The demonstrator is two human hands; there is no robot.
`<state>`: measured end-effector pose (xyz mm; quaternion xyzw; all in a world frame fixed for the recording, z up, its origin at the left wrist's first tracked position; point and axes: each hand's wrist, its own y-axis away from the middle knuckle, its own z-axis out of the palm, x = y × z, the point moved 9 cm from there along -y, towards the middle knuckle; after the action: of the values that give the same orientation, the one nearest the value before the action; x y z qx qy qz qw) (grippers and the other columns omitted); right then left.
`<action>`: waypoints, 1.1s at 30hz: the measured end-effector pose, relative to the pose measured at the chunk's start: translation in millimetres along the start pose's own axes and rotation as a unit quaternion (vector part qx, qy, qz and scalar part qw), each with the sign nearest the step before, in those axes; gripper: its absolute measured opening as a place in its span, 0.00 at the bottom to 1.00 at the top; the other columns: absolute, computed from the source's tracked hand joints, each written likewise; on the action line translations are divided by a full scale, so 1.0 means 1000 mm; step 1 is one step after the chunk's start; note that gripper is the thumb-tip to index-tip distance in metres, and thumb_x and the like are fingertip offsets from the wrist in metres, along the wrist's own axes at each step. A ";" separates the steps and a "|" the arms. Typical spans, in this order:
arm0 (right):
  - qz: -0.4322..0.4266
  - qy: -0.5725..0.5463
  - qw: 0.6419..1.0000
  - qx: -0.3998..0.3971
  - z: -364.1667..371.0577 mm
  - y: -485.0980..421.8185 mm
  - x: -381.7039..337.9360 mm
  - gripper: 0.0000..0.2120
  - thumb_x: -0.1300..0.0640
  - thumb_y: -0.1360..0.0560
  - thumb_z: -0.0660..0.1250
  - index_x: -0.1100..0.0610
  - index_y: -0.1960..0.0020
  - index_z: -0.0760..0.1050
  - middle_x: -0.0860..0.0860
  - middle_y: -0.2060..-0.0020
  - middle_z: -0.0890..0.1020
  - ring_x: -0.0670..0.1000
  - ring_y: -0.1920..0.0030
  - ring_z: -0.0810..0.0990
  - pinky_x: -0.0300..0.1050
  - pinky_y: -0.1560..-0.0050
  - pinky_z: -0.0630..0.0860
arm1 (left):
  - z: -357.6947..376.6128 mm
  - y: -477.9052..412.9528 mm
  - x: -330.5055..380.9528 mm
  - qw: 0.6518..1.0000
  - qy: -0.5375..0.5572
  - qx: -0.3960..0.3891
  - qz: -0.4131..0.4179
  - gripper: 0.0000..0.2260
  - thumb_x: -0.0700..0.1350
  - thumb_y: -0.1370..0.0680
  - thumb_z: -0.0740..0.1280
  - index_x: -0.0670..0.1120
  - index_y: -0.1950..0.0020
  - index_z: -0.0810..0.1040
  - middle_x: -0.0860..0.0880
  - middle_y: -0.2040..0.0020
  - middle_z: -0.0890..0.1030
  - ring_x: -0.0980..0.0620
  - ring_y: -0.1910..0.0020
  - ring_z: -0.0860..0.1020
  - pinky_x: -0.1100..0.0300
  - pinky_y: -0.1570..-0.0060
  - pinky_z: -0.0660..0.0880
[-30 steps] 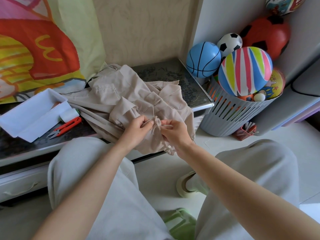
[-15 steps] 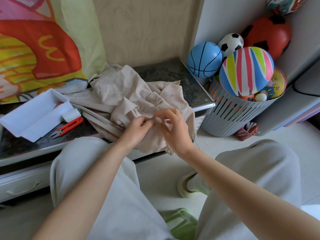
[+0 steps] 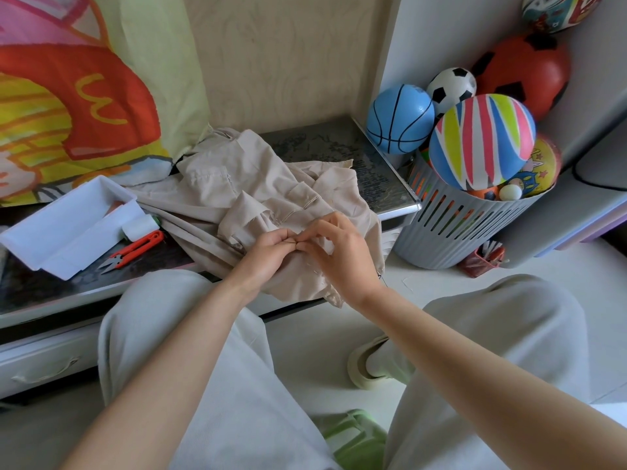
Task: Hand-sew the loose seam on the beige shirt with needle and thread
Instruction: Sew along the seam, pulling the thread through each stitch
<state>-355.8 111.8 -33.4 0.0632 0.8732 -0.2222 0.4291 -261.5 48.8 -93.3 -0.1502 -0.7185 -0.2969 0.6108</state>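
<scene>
1. The shirt [image 3: 237,198] lies bunched on the dark table [image 3: 339,144]. Its near fold spills over the front edge toward the knees, and all the work is at that fold.
2. The left hand [image 3: 264,257] has its fingers curled and pinches the fold. The loose seam is hidden under the fingertips. The cloth should be taut and flat in that pinch so both layers line up.
3. The right hand [image 3: 342,256] meets it tip to tip. Thumb and forefinger are closed on a thin dark sliver, the needle [image 3: 291,242] by the look of it, and the other fingers fan loosely.
4. This reads as a stitch going in. Best is a small bite close to the old stitch line, with the point angled away from the left fingertips.
5. A dark strand, likely the thread [image 3: 382,279], dangles near the right wrist. It should be drawn through fully and smoothly, snug without puckering, and kept off the table edge where it could snag.
6. Further out, the red snips [image 3: 135,249] lie beside the white tray [image 3: 51,232], well apart from the hands but handy for the final cut.
</scene>
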 end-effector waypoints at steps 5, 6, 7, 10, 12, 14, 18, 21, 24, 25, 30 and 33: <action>-0.031 0.061 0.997 -0.024 0.006 -0.002 0.000 0.02 0.61 0.25 0.67 0.58 0.54 0.79 0.47 0.56 0.72 0.44 0.53 0.69 0.30 0.54 0.65 | 0.003 0.001 0.002 1.000 0.010 -0.003 0.003 0.12 0.36 0.20 0.58 0.45 0.60 0.75 0.49 0.65 0.77 0.54 0.62 0.74 0.62 0.58 0.69; -0.030 0.065 0.997 -0.022 0.007 -0.002 0.000 0.03 0.62 0.24 0.66 0.59 0.54 0.78 0.48 0.56 0.71 0.46 0.52 0.68 0.28 0.52 0.63 | 0.004 0.001 0.003 1.000 -0.006 -0.002 0.006 0.11 0.37 0.19 0.59 0.45 0.60 0.74 0.49 0.65 0.75 0.55 0.63 0.72 0.65 0.61 0.68; -0.028 0.065 0.997 -0.014 0.007 -0.002 0.000 0.03 0.62 0.24 0.65 0.60 0.53 0.78 0.49 0.55 0.71 0.47 0.52 0.68 0.26 0.50 0.62 | 0.005 0.000 0.003 1.000 -0.029 0.003 0.008 0.10 0.38 0.19 0.59 0.44 0.60 0.73 0.50 0.66 0.73 0.56 0.65 0.70 0.67 0.64 0.66; -0.028 -0.005 1.000 0.005 0.006 0.000 -0.009 0.05 0.63 0.24 0.60 0.58 0.54 0.73 0.49 0.55 0.72 0.49 0.52 0.70 0.26 0.47 0.62 | 0.002 -0.003 0.004 0.995 -0.092 0.040 0.019 0.11 0.42 0.19 0.60 0.44 0.62 0.70 0.51 0.67 0.69 0.58 0.68 0.66 0.71 0.70 0.64; 0.020 -0.113 0.993 -0.014 0.007 0.002 -0.010 0.07 0.63 0.21 0.56 0.53 0.55 0.68 0.46 0.59 0.74 0.45 0.55 0.74 0.32 0.48 0.68 | -0.004 -0.006 0.006 0.991 -0.111 0.069 0.032 0.12 0.42 0.19 0.60 0.46 0.63 0.68 0.52 0.68 0.69 0.62 0.71 0.68 0.72 0.69 0.65; 0.075 -0.192 0.978 -0.039 0.011 0.007 -0.006 0.10 0.63 0.19 0.54 0.50 0.56 0.63 0.43 0.66 0.74 0.40 0.63 0.75 0.37 0.55 0.73 | -0.008 -0.007 0.005 0.989 -0.114 0.082 0.040 0.12 0.41 0.19 0.60 0.46 0.63 0.68 0.53 0.70 0.71 0.64 0.74 0.69 0.71 0.69 0.65; 0.127 -0.206 0.969 -0.056 0.014 0.021 0.019 0.10 0.60 0.18 0.52 0.51 0.57 0.62 0.45 0.71 0.68 0.41 0.71 0.66 0.41 0.67 0.68 | -0.016 -0.011 0.001 0.989 -0.098 0.105 0.041 0.10 0.40 0.19 0.60 0.46 0.61 0.70 0.51 0.67 0.71 0.57 0.68 0.68 0.66 0.65 0.66; 0.166 -0.138 0.974 -0.065 0.012 0.034 0.046 0.11 0.57 0.18 0.52 0.49 0.59 0.61 0.43 0.69 0.68 0.42 0.69 0.66 0.41 0.63 0.67 | -0.017 -0.011 0.002 0.989 -0.076 0.122 0.047 0.11 0.41 0.19 0.61 0.46 0.61 0.69 0.52 0.68 0.68 0.58 0.70 0.64 0.70 0.70 0.63; 0.211 -0.061 0.972 -0.083 0.007 0.049 0.074 0.09 0.57 0.18 0.51 0.52 0.57 0.61 0.46 0.66 0.69 0.45 0.67 0.66 0.43 0.62 0.66 | -0.019 -0.010 0.002 0.988 -0.069 0.133 0.047 0.11 0.41 0.19 0.61 0.47 0.61 0.69 0.52 0.67 0.68 0.57 0.69 0.65 0.71 0.70 0.64; 0.224 -0.042 0.970 -0.084 0.005 0.053 0.082 0.07 0.57 0.18 0.51 0.55 0.55 0.62 0.47 0.66 0.70 0.46 0.67 0.67 0.45 0.61 0.67 | -0.020 -0.010 0.001 0.988 -0.064 0.136 0.045 0.10 0.41 0.19 0.61 0.47 0.61 0.69 0.51 0.66 0.69 0.57 0.68 0.66 0.71 0.69 0.64; 0.292 0.013 0.953 -0.075 -0.003 0.068 0.113 0.05 0.59 0.18 0.49 0.58 0.51 0.62 0.50 0.65 0.72 0.50 0.65 0.70 0.44 0.66 0.65 | -0.017 -0.012 -0.001 0.989 -0.052 0.128 0.046 0.09 0.41 0.20 0.62 0.47 0.60 0.71 0.50 0.64 0.71 0.56 0.65 0.68 0.68 0.64 0.67; 0.285 0.003 0.957 -0.053 -0.008 0.065 0.110 0.05 0.59 0.18 0.48 0.58 0.51 0.61 0.50 0.67 0.71 0.49 0.68 0.68 0.42 0.69 0.63 | -0.015 -0.011 -0.001 0.991 -0.049 0.119 0.040 0.07 0.41 0.20 0.63 0.46 0.59 0.72 0.48 0.63 0.72 0.54 0.63 0.69 0.66 0.63 0.67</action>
<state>-410.2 164.6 -136.6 0.2877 0.8305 -0.0440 0.4749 -255.9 31.3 -95.8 -0.1198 -0.7711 -0.1766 0.5999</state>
